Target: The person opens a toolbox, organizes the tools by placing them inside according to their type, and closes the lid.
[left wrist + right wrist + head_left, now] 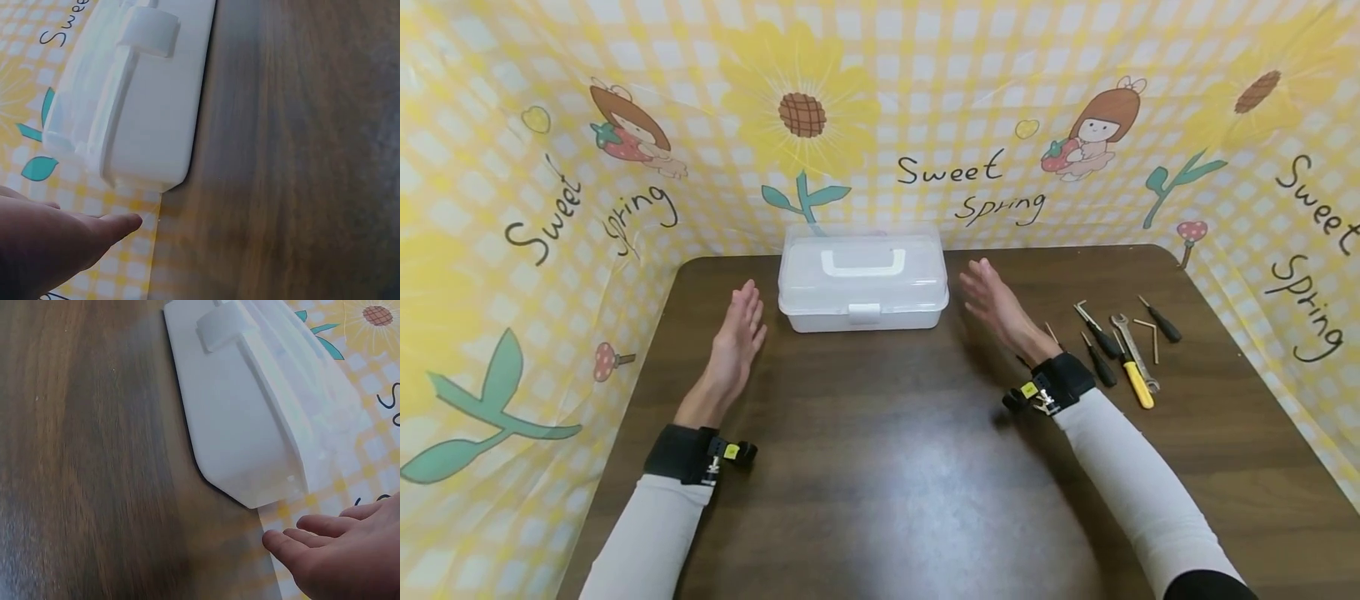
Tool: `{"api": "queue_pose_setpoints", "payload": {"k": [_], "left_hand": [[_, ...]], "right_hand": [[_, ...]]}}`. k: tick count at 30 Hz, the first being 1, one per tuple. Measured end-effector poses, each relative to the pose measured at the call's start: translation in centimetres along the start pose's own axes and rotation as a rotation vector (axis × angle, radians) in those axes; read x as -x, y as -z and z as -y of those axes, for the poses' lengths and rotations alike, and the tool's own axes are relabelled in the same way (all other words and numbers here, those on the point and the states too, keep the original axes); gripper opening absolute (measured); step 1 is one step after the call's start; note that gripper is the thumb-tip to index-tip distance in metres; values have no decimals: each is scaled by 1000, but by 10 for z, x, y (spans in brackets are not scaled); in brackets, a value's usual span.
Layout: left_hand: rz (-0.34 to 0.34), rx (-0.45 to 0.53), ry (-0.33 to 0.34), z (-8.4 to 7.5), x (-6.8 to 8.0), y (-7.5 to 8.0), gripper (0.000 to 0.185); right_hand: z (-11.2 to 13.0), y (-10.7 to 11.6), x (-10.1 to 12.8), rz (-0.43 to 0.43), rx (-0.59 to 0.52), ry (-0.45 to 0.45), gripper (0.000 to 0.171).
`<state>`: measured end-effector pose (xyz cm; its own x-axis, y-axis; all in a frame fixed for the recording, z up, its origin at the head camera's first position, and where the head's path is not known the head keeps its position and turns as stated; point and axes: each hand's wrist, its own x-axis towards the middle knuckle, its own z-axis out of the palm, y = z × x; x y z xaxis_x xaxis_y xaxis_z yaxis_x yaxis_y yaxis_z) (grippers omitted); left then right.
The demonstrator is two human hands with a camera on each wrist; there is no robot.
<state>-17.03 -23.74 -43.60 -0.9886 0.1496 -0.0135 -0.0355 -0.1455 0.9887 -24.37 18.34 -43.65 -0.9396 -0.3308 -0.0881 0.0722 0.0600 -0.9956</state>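
- The biggest thing I see is the dark wooden table [880,467], walled on three sides by a yellow checked backdrop [512,167] printed with sunflowers, cartoon girls and the words "Sweet Spring".
- At the far middle of the table, close against the backdrop, sits a translucent white plastic box [862,279]. Its lid is down, a white carry handle [862,262] lies flat on top, and the front latch [864,313] faces me.
- My left hand [736,337] is just left of the box, near its left end but apart from it. The fingers are straight and relaxed, palm turned toward the box, gripping nothing. In the left wrist view the fingertips [122,224] stop short of the box corner [147,178], with a gap between them.
- My right hand [1000,308] mirrors it beside the right end of the box, fingers extended and loose, grasping nothing. The right wrist view shows its fingertips [278,540] just below the box's near corner [262,494], not touching.
- Both forearms wear pale sleeves with black wrist straps [681,454].
- To the right of my right hand, a small group of tools lies on the table: a yellow-handled screwdriver [1133,375], a silver wrench [1135,350], several black-handled drivers [1103,340], and a bent hex key [1148,333]. They are well apart from the box.
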Motion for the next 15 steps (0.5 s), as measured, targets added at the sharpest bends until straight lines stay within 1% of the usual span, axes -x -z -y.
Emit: {"api": "queue_pose_setpoints", "payload": {"k": [4,8,15], "left_hand": [[-2,5,21,3,-8,2,93],[-9,29,41,5,-16,3,96],[-10,48,70,6,-34,-1,98]], "right_hand": [[-1,-4,-7,-15,-36,-15,79],[-3,-10,-14,-9,-54,-33,78],[-4,-21,-24,-17,-61,-62,77]]}}
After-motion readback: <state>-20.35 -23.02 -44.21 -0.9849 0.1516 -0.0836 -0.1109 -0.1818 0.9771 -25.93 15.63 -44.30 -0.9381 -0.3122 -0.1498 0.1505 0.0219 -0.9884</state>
